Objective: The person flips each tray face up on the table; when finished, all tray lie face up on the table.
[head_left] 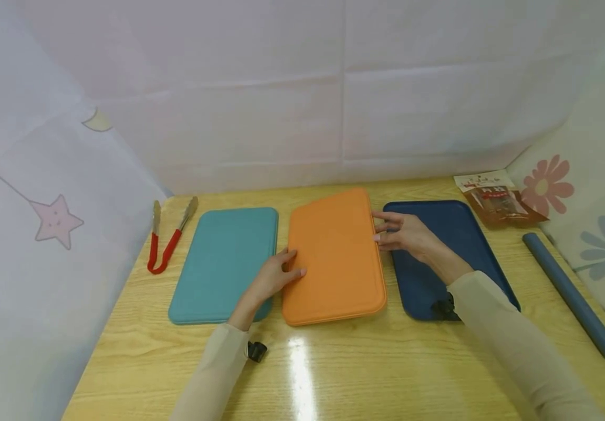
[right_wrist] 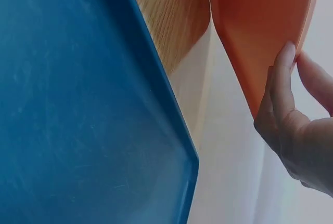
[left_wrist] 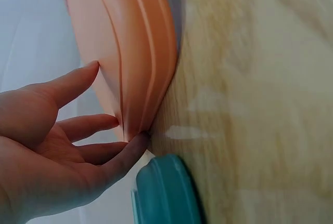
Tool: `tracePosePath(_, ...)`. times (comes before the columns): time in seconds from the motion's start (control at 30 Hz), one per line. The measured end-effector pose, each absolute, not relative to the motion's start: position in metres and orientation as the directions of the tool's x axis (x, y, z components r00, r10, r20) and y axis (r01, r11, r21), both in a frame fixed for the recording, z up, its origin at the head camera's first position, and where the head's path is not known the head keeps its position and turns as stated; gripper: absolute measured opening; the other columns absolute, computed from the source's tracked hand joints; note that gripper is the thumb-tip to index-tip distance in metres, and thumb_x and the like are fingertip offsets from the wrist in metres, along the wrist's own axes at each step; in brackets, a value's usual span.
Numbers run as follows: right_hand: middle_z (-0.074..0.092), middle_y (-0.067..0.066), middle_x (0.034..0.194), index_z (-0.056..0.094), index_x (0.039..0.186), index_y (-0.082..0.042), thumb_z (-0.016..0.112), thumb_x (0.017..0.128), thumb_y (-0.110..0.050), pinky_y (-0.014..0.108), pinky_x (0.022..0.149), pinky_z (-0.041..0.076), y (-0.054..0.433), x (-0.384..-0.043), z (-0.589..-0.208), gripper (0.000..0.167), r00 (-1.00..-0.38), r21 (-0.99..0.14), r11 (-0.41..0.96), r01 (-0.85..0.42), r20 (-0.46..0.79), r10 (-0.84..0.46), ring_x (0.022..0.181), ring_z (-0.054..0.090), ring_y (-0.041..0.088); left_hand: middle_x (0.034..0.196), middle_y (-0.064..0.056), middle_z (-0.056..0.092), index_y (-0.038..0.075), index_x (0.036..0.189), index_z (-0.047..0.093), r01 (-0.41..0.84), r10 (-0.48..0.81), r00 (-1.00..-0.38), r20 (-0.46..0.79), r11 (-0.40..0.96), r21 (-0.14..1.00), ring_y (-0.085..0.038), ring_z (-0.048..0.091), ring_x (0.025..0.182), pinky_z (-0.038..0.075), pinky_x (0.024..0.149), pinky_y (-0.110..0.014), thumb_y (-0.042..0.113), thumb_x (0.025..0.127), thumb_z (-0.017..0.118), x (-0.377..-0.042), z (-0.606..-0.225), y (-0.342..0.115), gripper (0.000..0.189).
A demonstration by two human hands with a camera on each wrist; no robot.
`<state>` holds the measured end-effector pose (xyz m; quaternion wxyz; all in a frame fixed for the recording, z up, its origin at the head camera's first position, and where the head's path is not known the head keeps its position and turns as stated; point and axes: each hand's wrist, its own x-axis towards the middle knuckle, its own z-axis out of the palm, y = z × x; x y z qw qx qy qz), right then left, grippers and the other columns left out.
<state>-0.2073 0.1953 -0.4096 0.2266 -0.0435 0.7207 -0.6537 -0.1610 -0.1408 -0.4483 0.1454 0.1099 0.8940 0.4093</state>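
An orange tray (head_left: 334,257) lies bottom up and tilted in the middle, its right edge raised from the table. My right hand (head_left: 405,237) pinches that raised edge; the right wrist view shows fingers under the tray's hollow side (right_wrist: 255,16) and the thumb at the rim. My left hand (head_left: 273,275) holds the lower left edge, thumb on the flat face and fingers at the rim (left_wrist: 148,78). On the left lies a teal tray (head_left: 223,263), bottom up, partly behind my left hand. A navy tray (head_left: 434,234) sits hollow side up at right, partly under my right forearm.
Red-handled tongs (head_left: 165,245) lie at the far left. A brown and white food packet (head_left: 497,199) is at the back right, with a long grey-blue rolled object (head_left: 571,295) along the right side. Cloth walls (head_left: 281,99) enclose the wooden table (head_left: 365,374).
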Motion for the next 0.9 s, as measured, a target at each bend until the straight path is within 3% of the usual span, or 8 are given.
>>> tracePosePath(0.43, 0.051, 0.022, 0.127, 0.034, 0.151, -0.017, 0.068, 0.089, -0.004, 0.051, 0.094, 0.047, 0.192, -0.205, -0.4, 0.072, -0.901, -0.969, 0.162, 0.186, -0.233, -0.365, 0.097, 0.064, 0.018, 0.156, -0.023, 0.021, 0.004, 0.149, 0.036, 0.062, 0.31, -0.93, -0.198, 0.662, 0.747, -0.04, 0.02, 0.142, 0.027, 0.11, -0.054, 0.034, 0.091, 0.068, -0.128, -0.445, -0.138, 0.073)
tracePosePath(0.7, 0.053, 0.017, 0.119, 0.034, 0.152, -0.017, 0.068, 0.089, -0.004, 0.046, 0.09, 0.051, 0.19, -0.202, -0.384, 0.072, -0.912, -0.973, 0.151, 0.175, -0.218, -0.347, 0.094, 0.065, 0.018, 0.156, -0.022, 0.021, 0.008, 0.152, 0.031, 0.132, 0.344, -0.923, -0.17, 0.701, 0.701, -0.043, 0.022, 0.141, 0.026, 0.109, -0.057, 0.052, 0.084, 0.068, -0.102, -0.441, -0.131, 0.088)
tracePosePath(0.9, 0.054, 0.013, 0.112, 0.032, 0.152, -0.016, 0.068, 0.089, -0.005, 0.041, 0.086, 0.054, 0.188, -0.204, -0.375, 0.074, -0.912, -0.975, 0.148, 0.164, -0.208, -0.355, 0.092, 0.064, 0.018, 0.159, -0.017, 0.014, 0.017, 0.154, 0.026, 0.14, 0.363, -0.912, -0.191, 0.714, 0.686, -0.047, 0.017, 0.141, 0.026, 0.107, -0.062, 0.056, 0.078, 0.072, -0.087, -0.438, -0.128, 0.098)
